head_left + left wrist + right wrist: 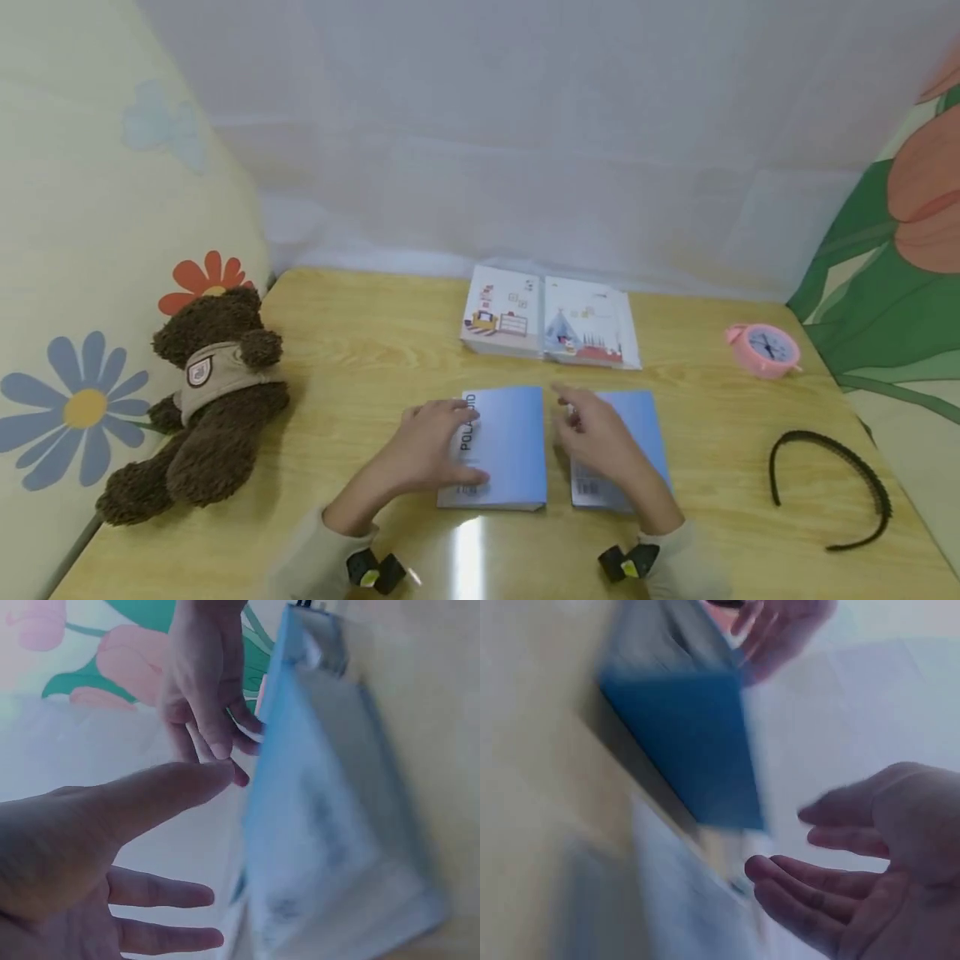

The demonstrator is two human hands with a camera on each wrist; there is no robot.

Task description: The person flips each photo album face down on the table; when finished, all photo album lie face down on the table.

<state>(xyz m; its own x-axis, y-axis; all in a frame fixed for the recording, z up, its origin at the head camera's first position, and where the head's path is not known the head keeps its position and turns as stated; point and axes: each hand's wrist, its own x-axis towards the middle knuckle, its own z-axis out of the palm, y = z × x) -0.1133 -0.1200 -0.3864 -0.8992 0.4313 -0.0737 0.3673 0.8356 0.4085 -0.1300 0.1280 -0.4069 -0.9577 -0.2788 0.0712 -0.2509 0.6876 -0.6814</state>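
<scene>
Two light blue books lie side by side on the wooden table (360, 333). My left hand (450, 433) rests flat on the left blue book (510, 442), fingers along its left edge over the printed title and thumb at its near corner. My right hand (588, 429) hovers over the right blue book (637, 421) with its fingers loosely extended, holding nothing. In the blurred left wrist view, my left hand (112, 847) is spread beside a blue book (330, 847), with the right hand (206, 697) beyond. The right wrist view shows my right hand (870, 862) with relaxed fingers near a blue cover (690, 742).
Two illustrated books (502, 312) (592, 329) lie side by side at the back of the table. A brown teddy bear (202, 400) sits at the left edge. A pink alarm clock (761, 348) and a black headband (832, 483) lie at the right. A curtain hangs behind.
</scene>
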